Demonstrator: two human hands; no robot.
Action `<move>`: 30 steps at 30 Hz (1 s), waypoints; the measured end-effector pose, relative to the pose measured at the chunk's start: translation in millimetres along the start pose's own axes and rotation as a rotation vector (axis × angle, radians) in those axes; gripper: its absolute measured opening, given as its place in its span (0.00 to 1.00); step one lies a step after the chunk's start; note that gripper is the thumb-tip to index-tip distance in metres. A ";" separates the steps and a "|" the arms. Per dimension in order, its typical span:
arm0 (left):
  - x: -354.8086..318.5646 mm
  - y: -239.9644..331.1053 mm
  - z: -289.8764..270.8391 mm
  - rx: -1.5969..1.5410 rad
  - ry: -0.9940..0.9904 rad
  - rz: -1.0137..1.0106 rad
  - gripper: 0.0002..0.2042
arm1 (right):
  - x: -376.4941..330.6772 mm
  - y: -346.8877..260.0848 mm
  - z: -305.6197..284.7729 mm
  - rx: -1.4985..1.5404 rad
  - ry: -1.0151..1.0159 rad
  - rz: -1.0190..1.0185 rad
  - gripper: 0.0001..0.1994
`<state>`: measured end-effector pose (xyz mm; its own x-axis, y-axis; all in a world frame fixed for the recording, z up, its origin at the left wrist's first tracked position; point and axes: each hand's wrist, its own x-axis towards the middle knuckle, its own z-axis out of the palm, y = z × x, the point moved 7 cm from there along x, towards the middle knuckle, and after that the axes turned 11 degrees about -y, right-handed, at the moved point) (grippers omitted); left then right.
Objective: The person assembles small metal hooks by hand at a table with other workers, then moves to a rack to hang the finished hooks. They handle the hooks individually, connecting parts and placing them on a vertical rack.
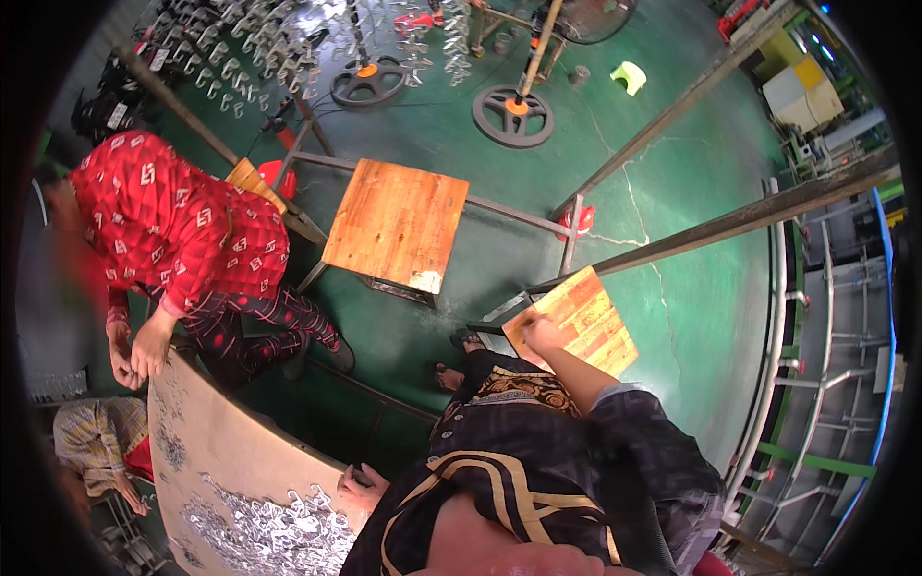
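Note:
My left hand (359,488) rests at the edge of a tan tabletop (206,408), fingers apart and holding nothing I can see. Right beside it a heap of shiny silver metal hooks (264,523) spreads over the board. My right hand (543,334) is closed above the seat of a wooden stool (591,322) at my right side. Its fingers are curled in, and what they hold, if anything, is hidden. Smaller dark metal pieces (171,451) lie farther along the tabletop.
Left, a person in a red patterned top (182,221) leans over the tabletop's far end. Another in plaid (91,437) is at lower left. A second wooden stool (399,226) stands ahead, near metal frame bars (519,219). Farther off are hanging metal hooks (240,48) and round black bases (514,115).

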<state>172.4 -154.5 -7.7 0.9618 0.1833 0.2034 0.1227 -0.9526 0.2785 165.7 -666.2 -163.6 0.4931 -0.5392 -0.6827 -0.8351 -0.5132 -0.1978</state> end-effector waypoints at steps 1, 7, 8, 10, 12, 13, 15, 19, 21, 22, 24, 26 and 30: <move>-1.1 -2.6 2.9 0.007 -0.012 0.012 0.12 | 1.6 28.4 -7.4 0.033 0.128 0.140 0.27; 50.3 85.4 6.1 -0.229 -0.150 0.336 0.10 | 51.3 283.8 93.8 0.895 0.387 0.866 0.36; 62.8 126.5 18.6 -0.349 -0.208 0.384 0.09 | 40.6 312.3 115.2 0.990 0.486 1.031 0.33; 84.4 211.0 72.4 -0.638 -0.483 0.422 0.10 | 9.6 314.0 106.5 1.072 0.505 0.995 0.31; 80.0 298.3 128.4 -0.631 -0.765 0.588 0.13 | -26.8 302.2 97.4 1.147 0.493 1.055 0.30; 64.0 326.4 168.6 -0.662 -0.905 0.689 0.15 | -45.6 290.4 84.7 1.173 0.487 1.121 0.30; 24.8 382.4 217.6 -0.642 -1.109 0.803 0.25 | -41.2 292.3 77.3 1.319 0.459 0.898 0.35; -50.4 424.7 310.3 -0.325 -1.512 0.839 0.39 | -35.9 304.0 91.9 1.678 0.443 0.682 0.30; -70.0 430.6 332.1 -0.158 -1.719 0.760 0.41 | -44.7 302.0 95.9 1.724 0.337 0.638 0.30; -68.0 431.5 333.1 -0.123 -1.666 0.788 0.41 | -53.5 295.7 92.1 1.748 0.286 0.614 0.31; -66.8 427.3 342.1 -0.180 -1.652 0.753 0.39 | -68.4 281.7 78.4 1.728 0.265 0.634 0.30; -46.5 439.7 323.5 -0.185 -1.643 0.662 0.33 | -81.6 242.5 36.9 1.706 0.311 0.685 0.33; -5.4 410.0 318.5 -0.326 -1.523 0.503 0.29 | -73.9 212.8 16.5 1.689 0.349 0.525 0.34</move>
<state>295.6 -623.4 -193.6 0.2508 -0.6941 -0.6748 -0.1228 -0.7142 0.6891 -52.5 -724.6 -166.9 -0.0401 -0.6196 -0.7839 -0.1157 0.7821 -0.6123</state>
